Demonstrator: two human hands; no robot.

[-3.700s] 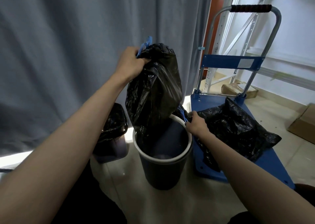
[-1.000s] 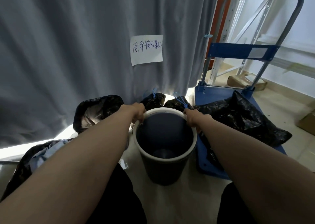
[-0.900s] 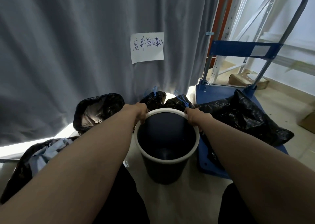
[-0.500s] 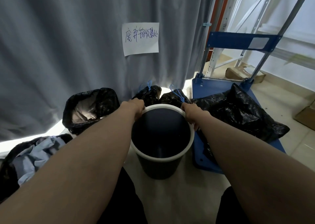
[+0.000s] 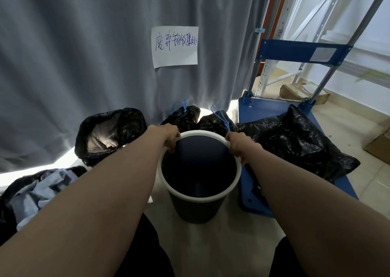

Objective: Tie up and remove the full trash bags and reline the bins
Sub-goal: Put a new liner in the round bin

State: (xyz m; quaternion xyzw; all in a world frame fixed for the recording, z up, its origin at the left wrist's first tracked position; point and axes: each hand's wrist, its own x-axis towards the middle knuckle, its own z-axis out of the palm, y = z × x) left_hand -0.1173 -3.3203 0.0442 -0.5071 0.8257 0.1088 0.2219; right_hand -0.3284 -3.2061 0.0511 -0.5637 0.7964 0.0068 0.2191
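Note:
A dark round bin [image 5: 198, 208] with a white rim stands on the floor in front of me, with no liner or trash inside. My left hand [image 5: 169, 136] grips its rim at the far left and my right hand [image 5: 237, 144] grips it at the far right. Two tied black trash bags with blue drawstrings, one on the left [image 5: 182, 116] and one on the right [image 5: 215, 121], sit just behind the bin against the curtain. An open, bag-lined bin [image 5: 109, 133] stands to the left.
A blue platform trolley [image 5: 272, 110] stands at the right with a crumpled black bag [image 5: 295, 143] lying on it. A black bag with blue cloth [image 5: 40, 194] lies at the lower left. A grey curtain with a paper sign [image 5: 174, 46] hangs behind. Cardboard boxes [image 5: 304, 90] sit at the far right.
Earlier my left hand lifted a full black bag out of the bin; that bag now rests behind it. Both hands now hold the rim, and over the last second the bin stayed almost still.

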